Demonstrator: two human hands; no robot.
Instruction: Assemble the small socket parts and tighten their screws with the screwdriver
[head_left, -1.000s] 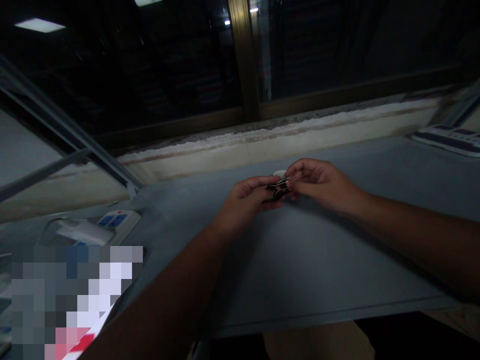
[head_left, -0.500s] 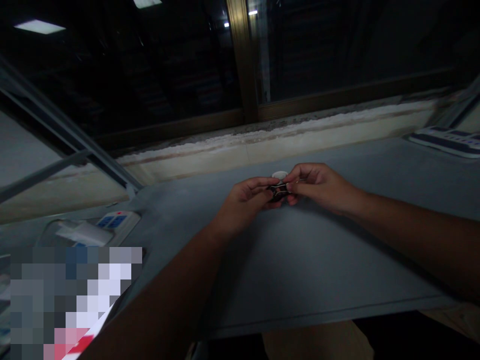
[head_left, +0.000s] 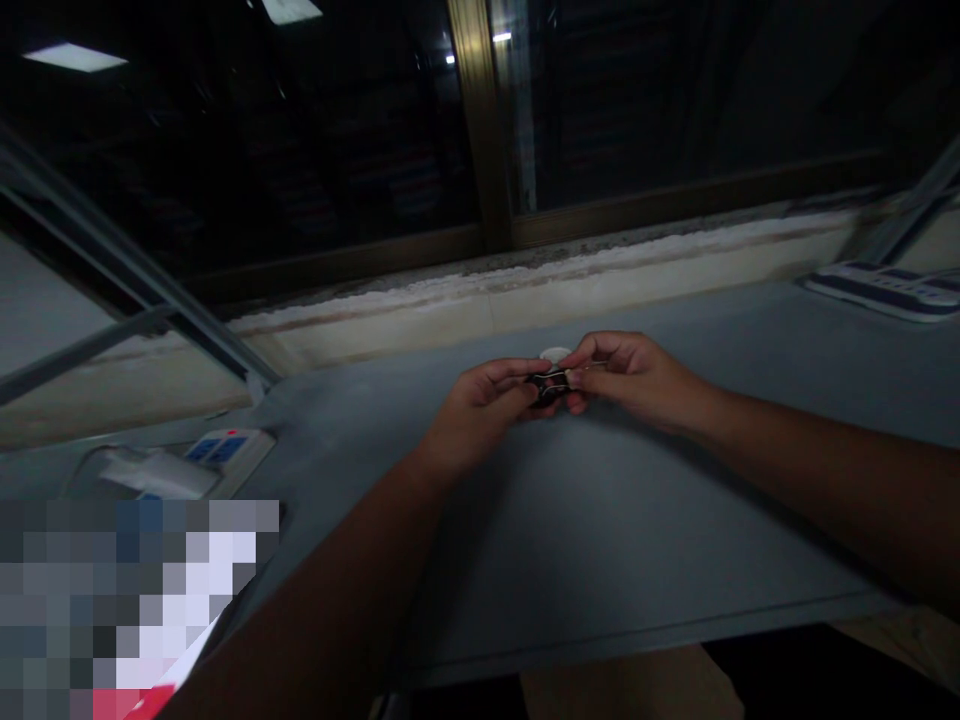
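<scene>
Binder clip [head_left: 546, 389] sits between both hands, long axis roughly left to right, above the grey table [head_left: 600, 530]. Left hand [head_left: 480, 410] pinches its body; right hand [head_left: 626, 380] pinches its right end. White disc [head_left: 555, 353] lies just behind.

Count, all placed off the table [head_left: 600, 540]:

- Hands: two, both mine, over the table. Left hand [head_left: 480, 415], right hand [head_left: 630, 380].
- Binder clip [head_left: 546, 388]: one, between the hands.
- White disc [head_left: 555, 354]: one, on the table's far half.
- Power strip [head_left: 229, 450]: one, off the left end.
- White packet [head_left: 154, 473]: one, same end.
- Blue-and-white pad [head_left: 881, 290]: one, far right corner.
- Window panes [head_left: 622, 100]: two, past the far edge.
- Reflected lights [head_left: 75, 58]: four, in that glass.
- Blurred patch [head_left: 127, 600]: one, near left, contents uncountable.
</scene>
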